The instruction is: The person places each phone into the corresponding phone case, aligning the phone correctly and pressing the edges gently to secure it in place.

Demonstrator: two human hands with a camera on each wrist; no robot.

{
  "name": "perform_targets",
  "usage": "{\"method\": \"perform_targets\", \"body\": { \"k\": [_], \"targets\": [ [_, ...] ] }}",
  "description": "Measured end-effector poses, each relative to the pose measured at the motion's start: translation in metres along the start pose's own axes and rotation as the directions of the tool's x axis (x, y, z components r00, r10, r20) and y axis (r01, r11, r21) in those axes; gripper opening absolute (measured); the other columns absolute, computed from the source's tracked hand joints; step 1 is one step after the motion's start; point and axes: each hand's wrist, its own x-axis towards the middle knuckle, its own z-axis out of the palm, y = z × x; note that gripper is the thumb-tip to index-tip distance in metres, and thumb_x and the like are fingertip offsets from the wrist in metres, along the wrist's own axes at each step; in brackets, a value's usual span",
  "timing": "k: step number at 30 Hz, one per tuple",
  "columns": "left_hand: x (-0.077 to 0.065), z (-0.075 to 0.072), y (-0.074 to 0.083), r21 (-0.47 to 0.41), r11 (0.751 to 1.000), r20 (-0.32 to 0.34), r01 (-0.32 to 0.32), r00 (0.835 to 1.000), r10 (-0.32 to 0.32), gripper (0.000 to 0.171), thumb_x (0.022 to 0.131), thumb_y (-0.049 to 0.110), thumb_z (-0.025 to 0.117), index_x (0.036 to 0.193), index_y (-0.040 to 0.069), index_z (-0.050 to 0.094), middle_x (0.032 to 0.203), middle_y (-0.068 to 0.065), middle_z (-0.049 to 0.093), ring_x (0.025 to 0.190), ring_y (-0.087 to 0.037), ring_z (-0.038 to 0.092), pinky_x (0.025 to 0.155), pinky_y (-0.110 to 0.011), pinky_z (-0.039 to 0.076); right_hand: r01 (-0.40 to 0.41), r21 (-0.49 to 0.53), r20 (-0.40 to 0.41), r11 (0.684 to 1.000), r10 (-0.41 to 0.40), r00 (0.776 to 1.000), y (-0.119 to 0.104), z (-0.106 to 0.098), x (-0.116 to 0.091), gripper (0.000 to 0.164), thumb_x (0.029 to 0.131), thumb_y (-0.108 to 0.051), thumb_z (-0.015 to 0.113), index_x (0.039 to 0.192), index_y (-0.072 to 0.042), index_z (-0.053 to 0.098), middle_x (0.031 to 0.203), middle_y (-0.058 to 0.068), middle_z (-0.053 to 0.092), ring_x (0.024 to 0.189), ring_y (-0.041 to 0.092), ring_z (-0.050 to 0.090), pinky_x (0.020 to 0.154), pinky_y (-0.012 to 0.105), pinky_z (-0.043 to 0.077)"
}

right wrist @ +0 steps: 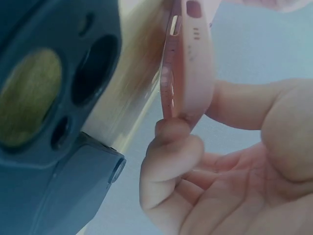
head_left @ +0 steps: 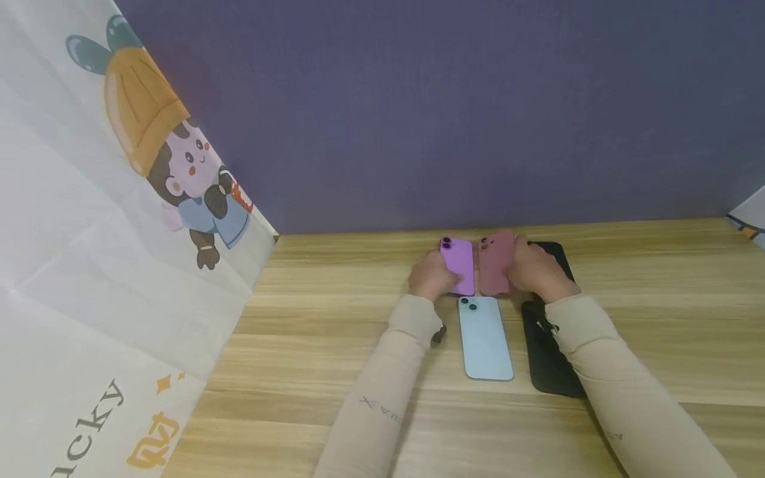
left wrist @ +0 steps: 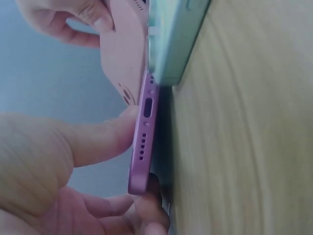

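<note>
Near the far edge of the desk (head_left: pixel 299 345), the left hand (head_left: pixel 431 275) pinches a purple phone (head_left: pixel 459 262), fingers drawn close; the right hand (head_left: pixel 538 271) likewise pinches a pink phone (head_left: pixel 495 265).

"How's that purple smartphone (head_left: pixel 457 262) sitting?"

"Back up, near the far edge of the wooden tabletop (head_left: pixel 335 345), two camera lenses stacked at its far left corner. The near end shows a charging port (left wrist: pixel 148 107) with small round holes beside it. Whether it's quite flat, I can't tell."

"And just right of it?"

"A pink smartphone (right wrist: pixel 167 95) in a paler pink case (right wrist: pixel 199 73). The case leans away from it, a gap showing between them along the near end."

"Still joined anywhere?"

"They meet at one corner, pinched there."
</note>
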Motion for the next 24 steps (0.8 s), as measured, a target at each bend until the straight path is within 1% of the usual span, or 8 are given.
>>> {"method": "perform_targets", "body": {
  "k": [3, 6, 9, 12, 16, 18, 20, 24],
  "targets": [
    [0.003, -0.002, -0.003, -0.009, 1.000, 0.002, 0.002, 1.000, -0.002, 0.028, 0.078, 0.028, 0.079, 0.092, 0.008, 0.066, 0.081, -0.004, 0.065, 0.069, -0.017, 0.057, 0.060, -0.029, 0.047, -0.002, 0.009, 0.009, 1.000, 0.002, 1.000, 0.001, -0.001, 0.002, 0.057, 0.097, -0.018, 0.048, 0.133, 0.020, 0.027, 0.107, 0.035, 0.055, 0.088, 0.038, 0.057, 0.072, 0.048, 0.049],
    [0.005, -0.004, -0.004, -0.018, 1.000, 0.015, 0.020, 1.000, -0.019, 0.029, 0.081, 0.028, 0.077, 0.096, 0.006, 0.067, 0.086, -0.005, 0.067, 0.073, -0.018, 0.058, 0.066, -0.030, 0.049, -0.009, 0.036, 0.022, 0.999, 0.009, 1.000, 0.002, -0.003, 0.002, 0.048, 0.096, -0.017, 0.049, 0.128, 0.017, 0.036, 0.096, 0.027, 0.058, 0.080, 0.031, 0.054, 0.064, 0.040, 0.047],
    [0.008, -0.005, -0.007, -0.047, 0.998, 0.031, 0.039, 0.999, -0.037, 0.028, 0.083, 0.026, 0.075, 0.099, 0.005, 0.067, 0.090, -0.008, 0.068, 0.077, -0.020, 0.060, 0.071, -0.032, 0.051, -0.008, 0.070, 0.030, 0.998, 0.006, 1.000, 0.003, -0.004, 0.001, 0.031, 0.096, -0.017, 0.050, 0.114, 0.009, 0.049, 0.085, 0.017, 0.057, 0.073, 0.027, 0.052, 0.059, 0.033, 0.043],
    [0.010, -0.007, -0.009, -0.069, 0.997, 0.050, 0.039, 0.998, -0.035, 0.027, 0.086, 0.024, 0.072, 0.102, 0.004, 0.066, 0.095, -0.009, 0.069, 0.081, -0.021, 0.062, 0.075, -0.032, 0.053, 0.019, 0.085, 0.018, 0.996, -0.021, 1.000, 0.005, -0.005, 0.000, 0.019, 0.096, -0.017, 0.050, 0.099, 0.001, 0.057, 0.079, 0.013, 0.057, 0.069, 0.024, 0.051, 0.056, 0.030, 0.040],
    [0.013, -0.011, -0.011, -0.091, 0.995, 0.071, 0.032, 0.997, -0.025, 0.025, 0.089, 0.022, 0.068, 0.104, 0.002, 0.066, 0.099, -0.011, 0.069, 0.085, -0.023, 0.064, 0.077, -0.032, 0.054, 0.044, 0.095, 0.002, 0.995, -0.045, 0.999, 0.007, -0.006, 0.001, 0.020, 0.097, -0.017, 0.048, 0.088, -0.003, 0.059, 0.076, 0.011, 0.057, 0.066, 0.021, 0.049, 0.055, 0.028, 0.038],
    [0.013, -0.013, -0.012, -0.108, 0.994, 0.079, 0.037, 0.996, -0.028, 0.026, 0.089, 0.021, 0.067, 0.106, 0.001, 0.066, 0.100, -0.012, 0.069, 0.087, -0.024, 0.064, 0.078, -0.032, 0.054, 0.044, 0.100, 0.002, 0.994, -0.044, 0.999, 0.008, -0.006, 0.002, 0.022, 0.097, -0.017, 0.047, 0.083, -0.004, 0.057, 0.073, 0.010, 0.056, 0.065, 0.021, 0.049, 0.055, 0.028, 0.038],
    [0.014, -0.014, -0.014, -0.118, 0.992, 0.086, 0.047, 0.996, -0.037, 0.026, 0.090, 0.020, 0.066, 0.108, 0.001, 0.065, 0.102, -0.013, 0.069, 0.088, -0.024, 0.064, 0.079, -0.033, 0.054, 0.039, 0.093, 0.006, 0.995, -0.040, 0.999, 0.009, -0.007, 0.003, 0.025, 0.097, -0.017, 0.046, 0.076, -0.005, 0.053, 0.070, 0.009, 0.052, 0.063, 0.021, 0.047, 0.054, 0.028, 0.037],
    [0.016, -0.014, -0.018, -0.156, 0.986, 0.097, 0.065, 0.994, -0.050, 0.027, 0.091, 0.018, 0.065, 0.110, -0.001, 0.064, 0.104, -0.014, 0.068, 0.089, -0.024, 0.064, 0.081, -0.033, 0.054, 0.056, 0.097, 0.005, 0.994, -0.056, 0.998, 0.009, -0.007, 0.005, 0.025, 0.097, -0.018, 0.047, 0.076, -0.005, 0.054, 0.068, 0.007, 0.049, 0.062, 0.020, 0.046, 0.055, 0.028, 0.036]
  ]
}}
